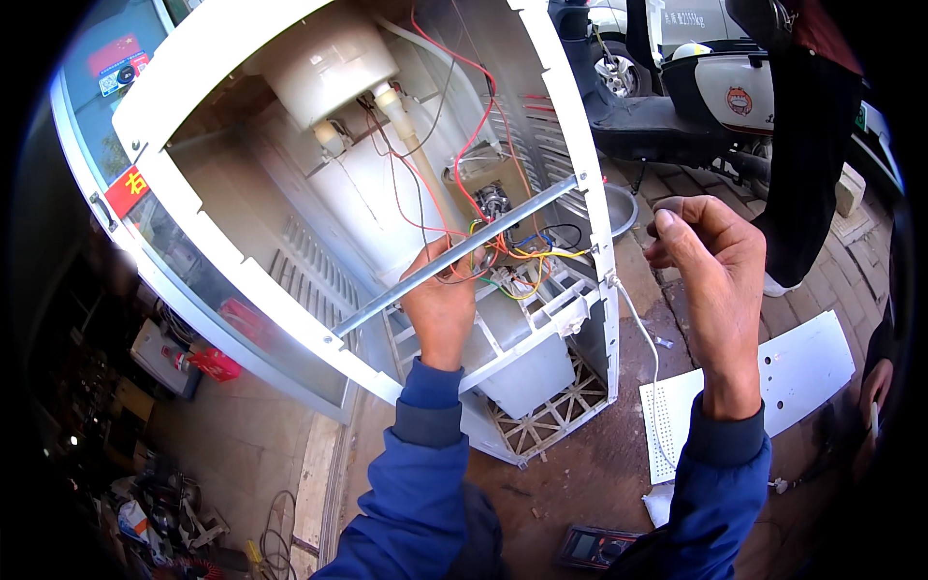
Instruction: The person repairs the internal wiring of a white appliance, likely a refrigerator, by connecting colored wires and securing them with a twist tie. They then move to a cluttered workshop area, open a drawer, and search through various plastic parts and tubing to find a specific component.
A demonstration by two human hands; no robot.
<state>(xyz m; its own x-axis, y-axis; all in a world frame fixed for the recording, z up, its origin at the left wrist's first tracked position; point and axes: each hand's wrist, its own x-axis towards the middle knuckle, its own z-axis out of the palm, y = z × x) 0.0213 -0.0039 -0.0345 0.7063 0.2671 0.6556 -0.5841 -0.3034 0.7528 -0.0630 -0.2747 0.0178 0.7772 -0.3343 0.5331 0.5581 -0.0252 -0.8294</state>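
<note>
A white water dispenser cabinet [570,116] stands open before me, its inner parts exposed. My left hand [443,304] reaches in behind a slanting metal crossbar [454,255], its fingers closed on thin coloured wires [503,249]; the bar hides part of them. Red wire [490,97] loops down from above. A rounded cream tank [333,63] sits at the top, with a pale tube [398,114] below it. Outside the cabinet, on its right, my right hand [710,275] is raised with thumb and fingers pressed together. Whatever is between them, if anything, cannot be made out.
A white panel [807,362] lies on the ground at right, near a white cord [650,338]. A multimeter [594,548] is low in front. At right are a parked scooter [677,101] and another person's dark-clothed leg [817,164]. A glass door [208,280] borders the left.
</note>
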